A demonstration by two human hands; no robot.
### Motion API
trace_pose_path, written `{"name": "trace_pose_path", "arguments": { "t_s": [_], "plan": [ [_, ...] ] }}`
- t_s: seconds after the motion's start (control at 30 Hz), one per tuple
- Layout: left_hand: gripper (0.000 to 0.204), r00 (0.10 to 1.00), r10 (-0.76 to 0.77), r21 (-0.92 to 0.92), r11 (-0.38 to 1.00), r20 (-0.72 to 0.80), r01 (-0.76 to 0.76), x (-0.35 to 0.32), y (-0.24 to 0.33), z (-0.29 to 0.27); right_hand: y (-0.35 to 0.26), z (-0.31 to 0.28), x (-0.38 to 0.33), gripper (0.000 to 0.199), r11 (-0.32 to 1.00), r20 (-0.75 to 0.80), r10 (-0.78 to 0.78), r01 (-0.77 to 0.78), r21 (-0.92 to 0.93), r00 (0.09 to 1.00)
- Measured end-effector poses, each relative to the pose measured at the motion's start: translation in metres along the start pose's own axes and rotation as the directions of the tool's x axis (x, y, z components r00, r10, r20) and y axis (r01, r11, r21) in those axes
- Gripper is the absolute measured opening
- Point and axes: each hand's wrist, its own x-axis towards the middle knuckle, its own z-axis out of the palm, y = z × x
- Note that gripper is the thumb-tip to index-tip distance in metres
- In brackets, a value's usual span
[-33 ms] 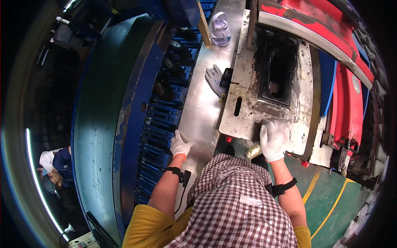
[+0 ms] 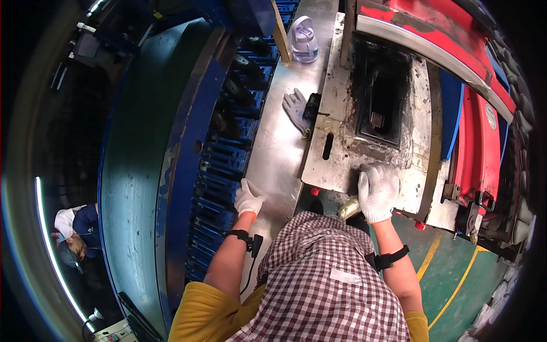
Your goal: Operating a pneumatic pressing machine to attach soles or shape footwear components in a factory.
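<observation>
My left hand, in a white knit glove, rests on the left edge of the bare metal shelf. A finger points forward there, and I see nothing held. My right hand, gloved alike, lies on the near edge of the stained whitish machine plate. Its fingers are curled under, so whatever is beneath them is hidden. Beside that hand, below the plate's edge, is a shiny gold-coloured object whose kind I cannot make out. Farther up the shelf lies a loose grey glove against a small black object.
A clear plastic bottle stands at the shelf's far end. Blue slatted machinery and a wide belt run along the left. A dark recess opens in the plate. Red machinery is at right. Far left is another person.
</observation>
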Motion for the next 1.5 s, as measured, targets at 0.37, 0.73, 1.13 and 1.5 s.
{"name": "trace_pose_path", "arguments": {
  "t_s": [0.37,0.73,1.13,1.5],
  "plan": [
    [0.120,1.000,-0.012,-0.003,1.000,-0.002,0.012,0.000,0.000,0.000,-0.001,-0.001,0.000,0.014,1.000,0.011,0.005,-0.005,-0.001,1.000],
    [0.120,1.000,-0.010,0.008,1.000,-0.006,0.010,0.005,-0.003,0.003,0.000,0.001,-0.002,0.014,1.000,0.001,0.008,-0.008,-0.004,1.000],
    [0.067,0.894,0.195,-0.450,0.808,-0.403,-0.380,0.170,0.052,-0.047,-0.003,-0.003,0.003,0.014,1.000,0.030,0.025,-0.025,-0.002,0.999],
    [0.075,0.880,0.269,-0.617,0.633,-0.391,-0.467,0.193,0.069,-0.070,0.002,0.000,0.003,0.015,0.999,0.112,0.032,-0.029,-0.026,0.993]
  ]
}}
